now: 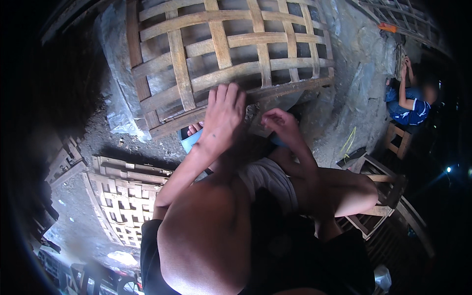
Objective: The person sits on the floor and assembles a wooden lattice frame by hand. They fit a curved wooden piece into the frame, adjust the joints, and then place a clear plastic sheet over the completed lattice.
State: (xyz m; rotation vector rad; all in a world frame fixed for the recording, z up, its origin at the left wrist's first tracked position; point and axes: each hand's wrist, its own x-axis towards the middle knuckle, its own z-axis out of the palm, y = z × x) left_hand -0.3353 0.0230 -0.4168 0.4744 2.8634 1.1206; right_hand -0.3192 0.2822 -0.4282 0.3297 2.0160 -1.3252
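Nearest are the person's bare knees (204, 236), with pale grey shorts (269, 178) between them. Past the knees, the left hand (225, 115) reaches to the near edge of a tan lattice panel (228, 42), woven from flat wooden strips inside a straight-sided frame. Its fingers are bent and close together, their tips over that edge, left of its middle; whether they grip the wood or only rest there cannot be told. The right hand (281, 124) hangs just short of the same edge, apart from the panel, its fingers loosely curled toward the thumb; whether they hold anything small cannot be told. The panel thus lies directly beyond both sets of fingers. A light blue sandal (190, 141) shows below its near edge, beside the left wrist. On the grey floor (322, 132), a second woven lattice panel (125, 202) lies to the left, and a thin yellow-green strip (348, 142) to the right. Farther right, a co-worker in a blue top (412, 112) sits on a wooden stool (398, 141).
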